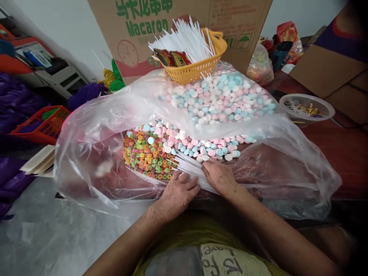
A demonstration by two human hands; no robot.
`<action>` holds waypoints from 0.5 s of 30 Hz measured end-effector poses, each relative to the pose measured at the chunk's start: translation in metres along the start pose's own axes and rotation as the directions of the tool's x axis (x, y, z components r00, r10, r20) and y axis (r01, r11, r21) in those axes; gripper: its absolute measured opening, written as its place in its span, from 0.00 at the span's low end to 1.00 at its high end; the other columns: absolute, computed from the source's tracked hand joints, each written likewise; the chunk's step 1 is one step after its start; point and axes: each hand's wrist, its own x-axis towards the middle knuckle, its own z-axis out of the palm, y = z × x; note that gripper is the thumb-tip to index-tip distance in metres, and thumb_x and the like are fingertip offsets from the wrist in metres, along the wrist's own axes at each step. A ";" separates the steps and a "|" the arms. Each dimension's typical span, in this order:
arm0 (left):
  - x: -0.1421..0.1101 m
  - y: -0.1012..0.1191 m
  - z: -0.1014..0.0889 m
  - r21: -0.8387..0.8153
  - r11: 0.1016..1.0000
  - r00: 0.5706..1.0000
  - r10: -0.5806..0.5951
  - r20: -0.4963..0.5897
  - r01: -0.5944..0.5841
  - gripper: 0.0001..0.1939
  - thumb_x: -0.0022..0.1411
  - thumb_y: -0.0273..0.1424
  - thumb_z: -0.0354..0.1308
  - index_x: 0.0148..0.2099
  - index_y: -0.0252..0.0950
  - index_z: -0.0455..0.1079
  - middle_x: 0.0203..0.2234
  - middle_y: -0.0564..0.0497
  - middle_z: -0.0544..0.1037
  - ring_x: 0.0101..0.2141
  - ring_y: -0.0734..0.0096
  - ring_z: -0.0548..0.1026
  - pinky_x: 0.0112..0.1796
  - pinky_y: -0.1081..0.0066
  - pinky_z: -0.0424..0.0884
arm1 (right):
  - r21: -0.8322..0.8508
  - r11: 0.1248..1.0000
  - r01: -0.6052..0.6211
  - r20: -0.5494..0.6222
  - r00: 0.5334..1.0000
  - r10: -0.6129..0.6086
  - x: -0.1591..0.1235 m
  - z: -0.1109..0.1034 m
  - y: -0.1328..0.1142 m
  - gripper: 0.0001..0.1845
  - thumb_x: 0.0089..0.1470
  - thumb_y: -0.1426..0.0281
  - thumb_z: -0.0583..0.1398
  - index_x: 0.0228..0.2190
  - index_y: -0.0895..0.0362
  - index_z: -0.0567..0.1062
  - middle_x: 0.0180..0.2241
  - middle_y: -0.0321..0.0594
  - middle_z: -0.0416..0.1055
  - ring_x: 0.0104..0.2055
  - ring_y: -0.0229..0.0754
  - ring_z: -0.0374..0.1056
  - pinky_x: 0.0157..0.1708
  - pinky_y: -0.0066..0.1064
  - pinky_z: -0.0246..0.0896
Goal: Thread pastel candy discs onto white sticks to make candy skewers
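A bundle of thin white sticks [188,164] lies at the table's near edge between my two hands. My left hand [179,191] is closed over the near side of the bundle with bent fingers. On the far right side of the sticks, my right hand [220,177] has its fingers together against them; its fingertips are partly hidden. Colourful ring-shaped candies [148,153] are heaped left of the bundle, touching the stick ends. Behind it spread pink, blue and white round candies [207,147], many beneath a clear plastic sheet [115,111].
A yellow basket [191,73] with more white sticks and small dark packets stands at the back, before a large cardboard box [184,15]. A clear round tub [307,107] with small gold pieces sits at right. An orange crate [41,126] is at left.
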 end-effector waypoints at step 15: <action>0.032 -0.083 -0.060 -0.103 0.743 0.747 -0.665 0.007 0.662 0.11 0.60 0.31 0.48 0.36 0.38 0.73 0.30 0.50 0.76 0.31 0.68 0.73 0.30 0.72 0.63 | 0.289 0.954 0.078 0.009 0.996 -0.084 0.082 -0.083 -0.002 0.18 0.51 0.58 0.55 0.26 0.60 0.74 0.23 0.37 0.70 0.22 0.33 0.61 0.23 0.25 0.54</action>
